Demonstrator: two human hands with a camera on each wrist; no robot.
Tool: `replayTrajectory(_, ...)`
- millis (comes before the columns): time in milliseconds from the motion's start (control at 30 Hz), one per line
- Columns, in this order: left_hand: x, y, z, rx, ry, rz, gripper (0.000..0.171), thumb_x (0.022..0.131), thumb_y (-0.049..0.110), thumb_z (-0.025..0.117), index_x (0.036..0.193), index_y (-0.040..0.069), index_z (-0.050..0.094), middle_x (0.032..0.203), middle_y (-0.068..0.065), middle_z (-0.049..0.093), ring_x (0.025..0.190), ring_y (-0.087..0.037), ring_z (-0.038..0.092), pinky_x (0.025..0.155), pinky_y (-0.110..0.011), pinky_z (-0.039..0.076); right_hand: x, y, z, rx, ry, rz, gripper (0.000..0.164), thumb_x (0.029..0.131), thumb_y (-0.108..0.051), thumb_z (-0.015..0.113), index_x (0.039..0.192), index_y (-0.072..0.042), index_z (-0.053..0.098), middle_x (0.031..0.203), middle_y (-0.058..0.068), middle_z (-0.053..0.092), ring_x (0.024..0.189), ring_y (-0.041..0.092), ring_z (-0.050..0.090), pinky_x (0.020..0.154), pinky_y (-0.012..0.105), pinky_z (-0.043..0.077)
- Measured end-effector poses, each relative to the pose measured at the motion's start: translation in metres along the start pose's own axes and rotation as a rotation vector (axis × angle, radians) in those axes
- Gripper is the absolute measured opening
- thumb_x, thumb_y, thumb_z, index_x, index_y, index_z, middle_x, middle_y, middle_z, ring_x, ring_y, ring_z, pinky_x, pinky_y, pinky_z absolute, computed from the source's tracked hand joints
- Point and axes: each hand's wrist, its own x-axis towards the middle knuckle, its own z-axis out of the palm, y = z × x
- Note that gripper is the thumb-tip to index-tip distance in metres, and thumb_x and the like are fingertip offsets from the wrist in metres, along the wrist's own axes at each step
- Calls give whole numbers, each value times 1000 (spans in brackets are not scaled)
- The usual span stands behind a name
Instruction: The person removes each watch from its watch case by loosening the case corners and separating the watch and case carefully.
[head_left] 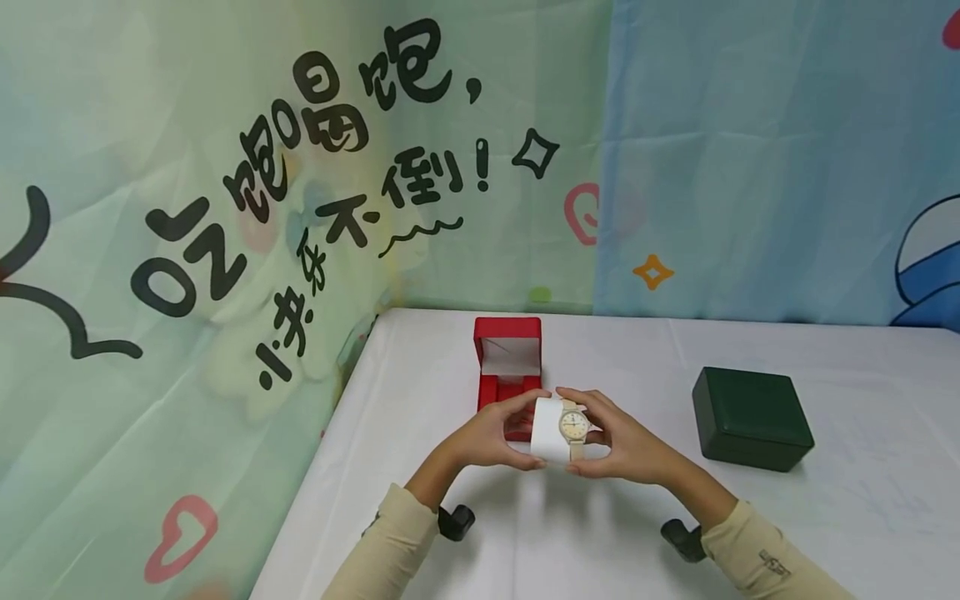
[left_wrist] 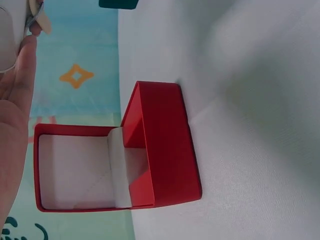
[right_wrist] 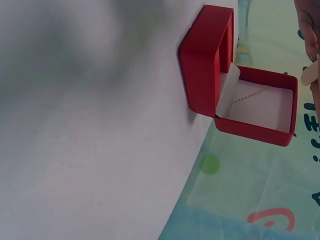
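In the head view a round-faced wristwatch (head_left: pixel 573 425) with a cream strap sits round the right part of a white watch cushion (head_left: pixel 547 429). My left hand (head_left: pixel 483 435) grips the cushion's left side between thumb and fingers. From the right, my right hand (head_left: pixel 633 443) pinches the watch strap at top and bottom. Both hands hold the pieces up, over the front of an opened red watch box (head_left: pixel 507 327). The lid stands upright with a pale lining. A cream strap end (right_wrist: pixel 310 75) sticks out in the right wrist view.
A closed dark green box (head_left: pixel 750 417) stands on the white-covered table (head_left: pixel 862 517) to the right. Printed cloth (head_left: pixel 480 250) hangs behind the table and along its left side.
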Motion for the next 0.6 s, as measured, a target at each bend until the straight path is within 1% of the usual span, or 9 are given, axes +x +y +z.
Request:
replayTrajectory(67, 0, 0, 1, 4, 2, -9, 77, 71, 3, 75, 137, 12, 36, 123, -9, 51, 105, -8, 54, 89, -20, 47, -1, 0, 0, 6, 4, 9, 84, 71, -12, 77, 139, -4, 29, 123, 13, 38, 100, 4, 48, 84, 21, 49)
replayTrajectory(133, 0, 0, 1, 2, 3, -19, 77, 71, 4, 75, 137, 13, 37, 123, -9, 51, 105, -6, 54, 90, -24, 47, -1, -1, 0, 15, 7, 16, 83, 70, -13, 77, 138, -2, 30, 123, 13, 38, 100, 3, 48, 84, 22, 50)
replayTrajectory(200, 0, 0, 1, -16, -4, -22, 76, 71, 2, 74, 136, 13, 37, 123, -10, 51, 104, -5, 53, 91, -26, 47, -1, -1, 0, 32, 5, 23, 82, 71, -13, 77, 137, -2, 30, 124, 14, 37, 100, 3, 49, 84, 23, 50)
replayTrajectory(300, -1, 1, -1, -65, -29, -7, 76, 72, -2, 72, 137, 10, 36, 123, -13, 50, 105, -6, 52, 91, -26, 47, -2, -2, -1, 64, 0, 27, 78, 72, -11, 76, 135, -2, 31, 125, 15, 38, 100, 3, 49, 84, 22, 50)
replayTrajectory(333, -2, 6, -2, -78, -38, -4, 76, 72, -3, 71, 138, 7, 35, 124, -15, 49, 106, -7, 52, 91, -25, 47, -2, -2, -2, 76, 0, 28, 77, 72, -11, 76, 134, -2, 32, 125, 15, 38, 100, 3, 49, 83, 21, 50)
replayTrajectory(433, -3, 6, -5, -104, -43, 5, 77, 73, -5, 70, 139, 4, 32, 125, -19, 47, 106, -9, 51, 90, -24, 47, -2, -2, -6, 103, 4, 22, 73, 73, -8, 74, 133, -2, 32, 124, 17, 38, 99, 2, 50, 81, 20, 50)
replayTrajectory(500, -3, 5, -7, -100, -22, -3, 76, 73, -4, 69, 139, 3, 32, 125, -20, 47, 106, -11, 52, 89, -24, 48, -3, 0, -8, 93, 19, 22, 73, 74, -8, 74, 133, -1, 32, 124, 19, 37, 100, 6, 51, 80, 20, 51)
replayTrajectory(567, -3, -2, -8, -89, 12, -10, 76, 73, -4, 70, 139, 4, 32, 124, -18, 48, 105, -14, 52, 88, -23, 48, -4, 2, -9, 80, 44, 37, 74, 74, -8, 74, 134, 0, 31, 126, 21, 35, 103, 14, 51, 80, 21, 51)
replayTrajectory(600, -3, -2, -8, -79, 30, -15, 76, 73, -3, 71, 138, 5, 34, 124, -17, 48, 105, -15, 53, 88, -23, 48, -4, 5, -9, 73, 60, 51, 74, 74, -8, 74, 134, -1, 31, 128, 22, 33, 105, 20, 50, 80, 22, 51)
